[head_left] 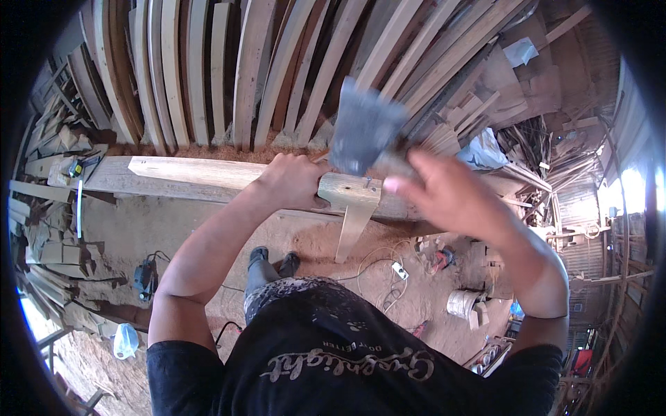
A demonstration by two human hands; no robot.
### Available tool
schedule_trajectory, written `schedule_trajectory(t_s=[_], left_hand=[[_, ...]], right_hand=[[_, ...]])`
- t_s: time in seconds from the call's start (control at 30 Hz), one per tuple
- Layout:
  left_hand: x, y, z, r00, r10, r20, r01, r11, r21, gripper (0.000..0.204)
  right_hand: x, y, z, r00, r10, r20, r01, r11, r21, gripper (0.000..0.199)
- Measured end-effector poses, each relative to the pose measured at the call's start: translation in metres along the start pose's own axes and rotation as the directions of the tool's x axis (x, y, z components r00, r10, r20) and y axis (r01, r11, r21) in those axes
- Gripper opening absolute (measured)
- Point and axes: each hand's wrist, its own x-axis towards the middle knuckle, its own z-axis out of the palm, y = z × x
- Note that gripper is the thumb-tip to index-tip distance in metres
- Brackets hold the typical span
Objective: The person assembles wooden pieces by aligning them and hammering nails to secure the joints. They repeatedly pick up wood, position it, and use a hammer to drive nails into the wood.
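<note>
Head view: the left hand (295,182) is clamped around a short wooden piece (354,208) just left of centre, fingers wrapped over its upper end — the piece tapers to a point toward 6 o'clock. It rests against a long plank (180,175) that runs from 9 o'clock toward 3 o'clock. The right hand (444,191), blurred, is closed on the handle of a hatchet (364,135), whose grey blade hangs just above the piece at 12 o'clock. Upright boards (243,69) lean behind. On the dirt floor (312,243), a power tool (144,277) lies at 8 o'clock.
</note>
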Motion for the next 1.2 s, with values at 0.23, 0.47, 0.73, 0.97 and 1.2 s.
schedule_trajectory(t_s=[0.23, 0.47, 0.73, 0.97, 1.2], left_hand=[[0.012, 0.006, -0.001, 0.999, 0.04, 0.032, -0.039, 0.999, -0.038, 0.053], [0.017, 0.032, -0.023, 0.993, 0.006, 0.115, -0.009, 1.0, 0.025, 0.056], [0.093, 0.134, -0.014, 0.99, 0.136, 0.027, -0.137, 0.989, 0.055, 0.052], [0.123, 0.215, -0.03, 0.931, 0.341, 0.132, -0.354, 0.931, 0.091, 0.05], [0.116, 0.282, -0.053, 0.9, 0.405, 0.159, -0.432, 0.878, 0.205, 0.041]], right_hand=[[-0.042, -0.009, -0.121, 0.599, -0.143, -0.788, 0.642, 0.674, 0.366, 0.038], [-0.05, 0.03, -0.021, 0.888, 0.37, -0.274, -0.343, 0.928, 0.142, 0.051], [-0.156, 0.095, -0.089, 0.314, 0.586, -0.747, -0.068, 0.799, 0.598, 0.031], [-0.243, 0.074, -0.095, -0.033, 0.408, -0.912, 0.154, 0.904, 0.399, 0.061], [-0.313, 0.082, -0.029, -0.101, 0.706, -0.701, -0.049, 0.701, 0.712, 0.029]])
